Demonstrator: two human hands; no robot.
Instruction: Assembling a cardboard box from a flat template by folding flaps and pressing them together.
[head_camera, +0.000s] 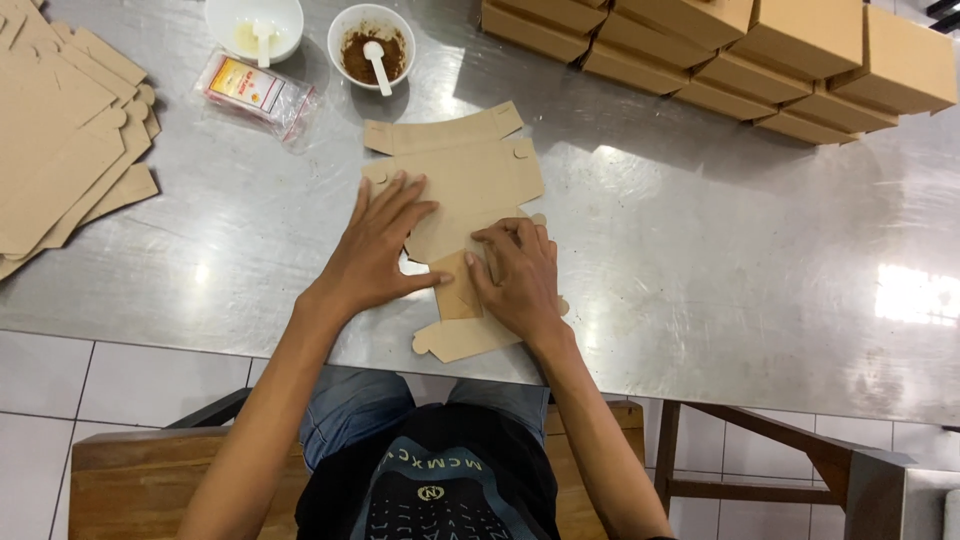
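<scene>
- The left hand (375, 250) lies flat, fingers spread wide, palm down on an unfolded brown cardboard box blank (470, 180); it grips nothing and simply presses the sheet to the table.
- The right hand (515, 275) rests just beside it, fingers bent and close together, fingertips pressing on a small folded flap (457, 290) of the same blank; the thumb runs along the flap's right edge.
- The blank sits flat near the front edge of a stainless steel table (700, 250), its far tabs pointing away from the person and one near panel poking out beneath the right wrist.
- Beyond the blank stand two white bowls: one (372, 45) holds a brown powder and a white spoon, the other (254, 28) a pale yellowish content with a spoon of its own.
- A clear plastic packet with a red and yellow label (255, 92) lies between the bowls and the blank, apart from both hands.
- At the table's left end a stack of flat cardboard blanks (60, 140) is fanned out, well apart from the hands.
- Along the far right edge, assembled brown boxes (730, 50) are stacked in rows.
- Below the table edge, the person's dark printed shirt and jeans show above a wooden seat (120, 470) on a white tiled floor.
</scene>
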